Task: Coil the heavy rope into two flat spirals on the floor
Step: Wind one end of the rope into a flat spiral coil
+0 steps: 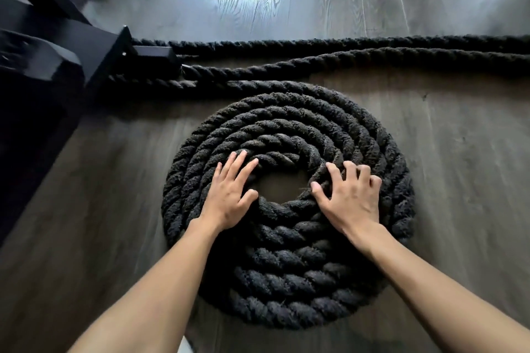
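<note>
In the middle of the view lies the black rope spiral [286, 281], wound flat around an open hole on the wood floor [459, 152]. The left hand [226, 198] presses flat, fingers spread, at the hole's 9 o'clock. The right hand [352, 200] claws bent fingers over the inner turns at 3 o'clock. Straight rope runs [344, 59] pass at 12 o'clock from a black equipment base [94, 60] at 10 o'clock. Uneven pushing could ride one turn over another, or spring the loose centre wider.

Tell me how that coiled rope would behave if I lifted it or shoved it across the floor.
Probably heavy: the rope is thick, wound in several turns. Lifted, it would likely sag and unwind, since nothing binds its turns. Pushed, its fuzzy surface should drag on the floor, not slide.
</note>
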